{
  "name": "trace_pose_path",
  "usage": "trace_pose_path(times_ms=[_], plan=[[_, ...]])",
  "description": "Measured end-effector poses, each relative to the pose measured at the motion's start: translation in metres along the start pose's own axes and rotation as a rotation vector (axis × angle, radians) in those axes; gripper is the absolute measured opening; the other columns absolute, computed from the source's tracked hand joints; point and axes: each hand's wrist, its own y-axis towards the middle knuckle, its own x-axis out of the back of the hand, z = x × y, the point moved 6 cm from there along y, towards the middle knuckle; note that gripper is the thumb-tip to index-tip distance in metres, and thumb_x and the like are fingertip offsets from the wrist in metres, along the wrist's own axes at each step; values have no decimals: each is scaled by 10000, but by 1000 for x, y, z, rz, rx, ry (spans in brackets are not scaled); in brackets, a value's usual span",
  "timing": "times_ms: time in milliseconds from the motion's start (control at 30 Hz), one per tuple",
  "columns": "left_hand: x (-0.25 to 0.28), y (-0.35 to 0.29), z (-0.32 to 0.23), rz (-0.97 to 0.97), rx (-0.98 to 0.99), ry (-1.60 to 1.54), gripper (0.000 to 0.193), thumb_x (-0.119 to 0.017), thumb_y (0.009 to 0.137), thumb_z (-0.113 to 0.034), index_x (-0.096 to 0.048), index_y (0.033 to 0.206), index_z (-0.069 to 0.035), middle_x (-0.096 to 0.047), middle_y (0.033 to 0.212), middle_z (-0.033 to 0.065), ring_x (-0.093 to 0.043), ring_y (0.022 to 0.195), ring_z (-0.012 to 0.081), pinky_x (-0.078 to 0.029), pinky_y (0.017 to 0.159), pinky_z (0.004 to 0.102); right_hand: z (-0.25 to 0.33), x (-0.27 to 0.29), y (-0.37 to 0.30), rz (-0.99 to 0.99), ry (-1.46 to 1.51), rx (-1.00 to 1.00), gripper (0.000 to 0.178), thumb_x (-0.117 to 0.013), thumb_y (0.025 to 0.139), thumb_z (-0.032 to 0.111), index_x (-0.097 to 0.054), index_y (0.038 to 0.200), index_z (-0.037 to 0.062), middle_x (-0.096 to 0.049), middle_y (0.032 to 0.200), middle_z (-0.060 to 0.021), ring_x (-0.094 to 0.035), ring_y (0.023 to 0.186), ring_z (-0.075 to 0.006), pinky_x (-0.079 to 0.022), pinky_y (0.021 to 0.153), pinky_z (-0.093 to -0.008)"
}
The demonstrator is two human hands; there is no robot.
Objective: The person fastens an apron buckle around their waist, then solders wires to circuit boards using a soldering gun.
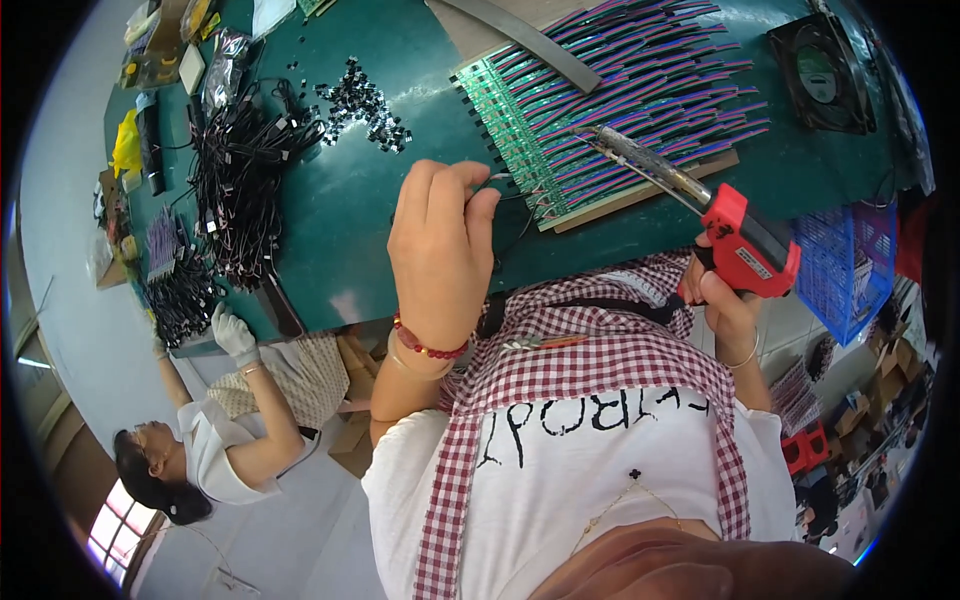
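My right hand (722, 295) is wrapped round the black grip of a red soldering gun (748, 240). Its metal tube and tip point up and left over a row of green circuit boards (508, 125). From those boards, many thin multicoloured wires (640, 100) run to the right. My left hand (440, 245) is closed in a pinch at the near left corner of the boards. A thin wire (500, 177) shows at its fingertips; its far end is too small to make out. The soldering tip is apart from my left hand.
Black cables (235, 190) lie piled on the green table (330, 245), near small black parts (362, 105). A grey strip (530, 45) crosses the wires. A fan (822, 75) stands at the right, above a blue basket (848, 265). A gloved co-worker (235, 440) sits at the left.
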Motion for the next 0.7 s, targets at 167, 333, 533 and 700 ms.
trace_pose_path(times_ms=[167, 333, 533, 700], plan=[[-26, 4, 4, -48, 31, 9, 116, -696, 756, 1, -584, 784, -7, -555, 760, 97, -592, 638, 221, -465, 567, 307, -7, 0, -3, 17, -9, -15, 418, -639, 822, 128, -486, 1170, -45, -486, 640, -67, -445, 523, -139, -400, 493, -279], [-37, 3, 12, 19, 85, -15, 161, -705, 736, -51, -545, 752, -51, -520, 762, 90, -545, 656, 294, -428, 581, 385, -18, 0, -11, 46, 38, -104, 401, -654, 804, 0, -543, 1187, -49, -603, 788, -77, -577, 657, -128, -466, 590, -250], [-36, 6, 14, 23, 111, -78, 154, -698, 758, -61, -545, 758, -57, -542, 775, 86, -557, 647, 289, -430, 579, 380, -23, -5, -14, 54, -114, -148, 431, -636, 833, 124, -484, 1208, -26, -536, 715, -83, -523, 605, -162, -420, 562, -280], [-34, 7, 11, 40, 112, -110, 119, -678, 785, -45, -561, 799, -35, -543, 781, 102, -572, 658, 285, -449, 570, 375, -19, -4, -12, 34, -104, -129, 439, -630, 833, 128, -472, 1212, -28, -521, 708, -80, -488, 587, -154, -415, 560, -287]])
